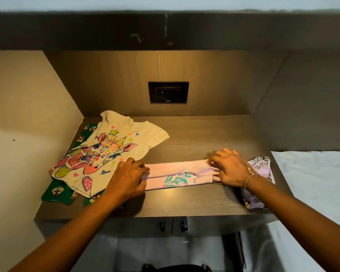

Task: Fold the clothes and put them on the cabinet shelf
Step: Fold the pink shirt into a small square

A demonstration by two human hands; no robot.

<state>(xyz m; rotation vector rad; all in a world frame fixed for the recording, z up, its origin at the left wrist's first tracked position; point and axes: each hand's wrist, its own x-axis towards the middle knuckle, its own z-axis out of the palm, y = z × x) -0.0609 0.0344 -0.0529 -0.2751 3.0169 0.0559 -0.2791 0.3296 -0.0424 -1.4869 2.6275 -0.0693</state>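
A pink garment [178, 176] with a teal leaf print lies folded into a long narrow strip on the wooden cabinet shelf [194, 138]. My left hand [129, 174] grips its left end. My right hand [231, 166] pinches its right end, fingers curled over the fold. To the left, a cream T-shirt [106, 152] with a colourful giraffe print lies spread flat, on top of a green printed garment [57, 192]. A lilac printed garment [262, 169] sits at the shelf's right edge, partly hidden by my right wrist.
A black wall socket [168, 92] is set in the back panel above the shelf. Side walls close in the alcove on the left and right. A white bed sheet [312, 173] lies to the right. Two dark cabinet door handles [173, 225] hang below the shelf's front edge.
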